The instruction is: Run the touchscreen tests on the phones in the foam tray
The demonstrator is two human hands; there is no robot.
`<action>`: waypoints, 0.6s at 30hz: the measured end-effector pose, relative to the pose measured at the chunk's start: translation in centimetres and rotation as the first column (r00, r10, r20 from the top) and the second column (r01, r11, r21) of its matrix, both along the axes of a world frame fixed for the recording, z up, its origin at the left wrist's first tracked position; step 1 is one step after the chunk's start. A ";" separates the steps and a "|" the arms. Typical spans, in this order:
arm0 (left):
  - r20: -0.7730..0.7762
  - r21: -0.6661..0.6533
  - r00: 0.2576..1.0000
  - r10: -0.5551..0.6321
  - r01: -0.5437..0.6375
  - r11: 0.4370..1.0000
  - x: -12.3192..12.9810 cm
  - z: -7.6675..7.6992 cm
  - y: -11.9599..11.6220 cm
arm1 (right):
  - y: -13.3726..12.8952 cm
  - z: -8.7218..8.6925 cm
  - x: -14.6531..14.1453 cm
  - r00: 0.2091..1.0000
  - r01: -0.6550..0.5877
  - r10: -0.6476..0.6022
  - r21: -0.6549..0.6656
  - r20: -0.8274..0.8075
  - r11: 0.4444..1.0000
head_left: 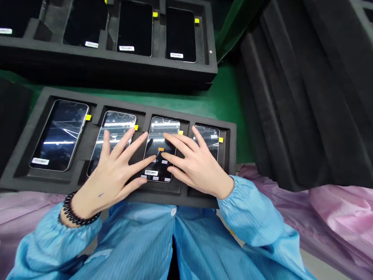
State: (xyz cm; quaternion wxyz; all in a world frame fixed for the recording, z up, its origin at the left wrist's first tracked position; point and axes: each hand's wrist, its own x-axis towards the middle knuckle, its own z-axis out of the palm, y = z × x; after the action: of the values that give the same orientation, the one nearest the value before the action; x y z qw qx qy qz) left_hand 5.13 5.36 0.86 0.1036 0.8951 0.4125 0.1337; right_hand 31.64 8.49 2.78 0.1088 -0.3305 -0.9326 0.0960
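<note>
The left grip [113,168] and right grip [195,165] spread over a lit phone [153,142] in the near tray [46,185]; beyond them, a far tray [98,55] holds four dark phones [136,27]

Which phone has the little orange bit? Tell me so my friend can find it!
Find the nearer black foam tray. Third from the left in it, under fingertips of the left hand and right hand, is the phone. Only this one shows a small orange rectangle mid-screen.

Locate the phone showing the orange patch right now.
In the head view, the phone lies in the near tray, third from the left, between the left hand and the right hand.
</note>
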 end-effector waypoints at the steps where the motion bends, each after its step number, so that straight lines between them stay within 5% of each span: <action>1: 0.015 0.012 1.000 -0.010 0.010 1.000 -0.2 0.0 -0.1 | -0.3 0.0 0.1 1.000 -0.011 0.011 -0.005 -0.015 1.000; 18: 0.089 0.052 0.993 -0.078 0.074 0.996 -1.8 0.2 -1.9 | -3.3 -0.3 1.4 0.992 -0.107 0.102 -0.065 -0.075 0.992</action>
State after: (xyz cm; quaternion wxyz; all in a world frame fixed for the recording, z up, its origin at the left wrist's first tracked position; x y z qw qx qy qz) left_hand 3.31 3.48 1.09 0.1055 0.9055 0.3696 0.1801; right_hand 32.99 5.20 2.51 0.1253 -0.2811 -0.9403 0.1454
